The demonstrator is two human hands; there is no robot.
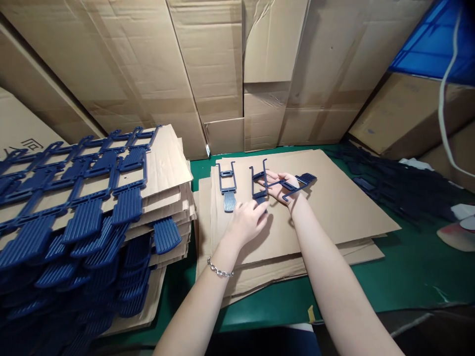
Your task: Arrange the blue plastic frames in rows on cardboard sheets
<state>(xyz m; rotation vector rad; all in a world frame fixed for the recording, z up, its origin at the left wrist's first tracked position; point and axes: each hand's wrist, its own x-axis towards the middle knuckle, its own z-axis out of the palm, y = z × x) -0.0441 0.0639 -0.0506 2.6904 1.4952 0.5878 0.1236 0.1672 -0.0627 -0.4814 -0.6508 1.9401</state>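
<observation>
My left hand [247, 220] pinches the ribbed end of a dark blue plastic frame [259, 182] over the cardboard sheet [326, 207]. My right hand [282, 187] is turned palm up beside it, fingers pointing left and partly behind that frame. Another blue plastic frame [299, 185] rests across the right palm, its ribbed end pointing right. Left of both hands, a similar blue frame [228, 185] lies flat on the cardboard, its ribbed end towards me and its two prongs away.
At left stands a tall stack of cardboard layers [172, 173] with rows of blue frames [87, 217] between and on top. A dark heap of frames [401, 188] lies at right on the green table [408, 267]. Cardboard boxes [208, 64] wall the back; a white cable [443, 104] hangs at right.
</observation>
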